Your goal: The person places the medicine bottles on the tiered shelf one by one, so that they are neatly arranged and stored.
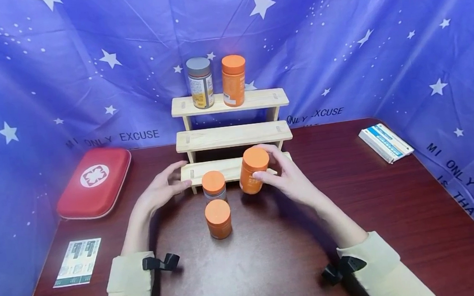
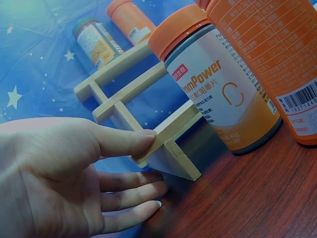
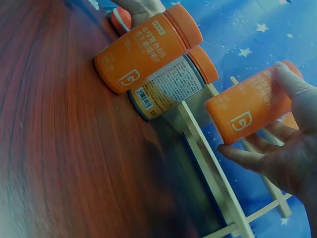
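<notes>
My right hand point(image 1: 290, 178) grips an orange bottle point(image 3: 247, 104) with an orange cap, thumb on one side and fingers on the other. In the head view this bottle overlaps the lowest step of a three-tier wooden shelf point(image 1: 209, 170). At that step's left end is my left hand point(image 1: 164, 189), its thumb point(image 2: 141, 141) against the wood and other fingers loosely extended. Between the hands, a grey-and-white bottle with an orange cap point(image 2: 223, 94) stands on the table. Just in front of it stands another orange bottle point(image 1: 218, 220).
The top step bears a grey-capped bottle point(image 1: 201, 84) and an orange bottle point(image 1: 234, 80). To the left lie a red zip case point(image 1: 110, 180) and a blister pack point(image 1: 77, 262). A white-and-blue box point(image 1: 386, 143) lies at the right. Blue star-printed cloth point(image 1: 316, 38) surrounds the table.
</notes>
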Motion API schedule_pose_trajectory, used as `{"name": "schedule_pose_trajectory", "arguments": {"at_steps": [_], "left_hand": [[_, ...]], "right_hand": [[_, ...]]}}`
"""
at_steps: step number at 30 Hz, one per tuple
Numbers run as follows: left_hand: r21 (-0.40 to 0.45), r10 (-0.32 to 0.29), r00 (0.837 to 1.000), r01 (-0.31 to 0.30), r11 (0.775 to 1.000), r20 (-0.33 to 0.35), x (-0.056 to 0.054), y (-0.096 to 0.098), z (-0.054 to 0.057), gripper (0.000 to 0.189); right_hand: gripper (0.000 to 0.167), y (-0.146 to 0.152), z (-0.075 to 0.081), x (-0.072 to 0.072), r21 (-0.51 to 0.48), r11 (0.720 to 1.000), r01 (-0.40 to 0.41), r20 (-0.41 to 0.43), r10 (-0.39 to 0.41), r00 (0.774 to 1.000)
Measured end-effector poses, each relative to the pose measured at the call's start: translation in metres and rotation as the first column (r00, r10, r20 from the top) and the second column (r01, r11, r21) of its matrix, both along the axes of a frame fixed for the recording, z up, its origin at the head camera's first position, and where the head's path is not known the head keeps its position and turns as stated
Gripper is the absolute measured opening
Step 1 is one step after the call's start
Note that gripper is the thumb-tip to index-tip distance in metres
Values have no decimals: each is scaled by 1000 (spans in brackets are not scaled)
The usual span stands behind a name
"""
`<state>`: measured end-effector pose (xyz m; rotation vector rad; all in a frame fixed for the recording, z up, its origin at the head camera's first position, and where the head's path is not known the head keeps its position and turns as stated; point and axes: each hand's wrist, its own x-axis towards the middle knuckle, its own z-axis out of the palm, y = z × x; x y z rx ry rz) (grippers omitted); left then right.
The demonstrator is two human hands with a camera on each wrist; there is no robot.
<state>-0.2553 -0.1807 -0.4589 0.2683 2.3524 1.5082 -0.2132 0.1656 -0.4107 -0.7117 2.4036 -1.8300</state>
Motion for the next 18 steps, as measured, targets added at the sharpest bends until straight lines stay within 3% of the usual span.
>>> {"name": "schedule_pose_trajectory", "arguments": {"at_steps": [2, 18], "left_hand": [[-5, 1, 1000, -1, 1000, 4, 0, 0, 0, 71], [15, 6, 1000, -6, 1000, 7, -1, 0, -2, 70]], "right_hand": [[55, 1, 3, -1, 14, 1000, 0, -27, 0, 1000], [44, 7, 21, -17, 102, 988, 115, -1, -115, 993]]}}
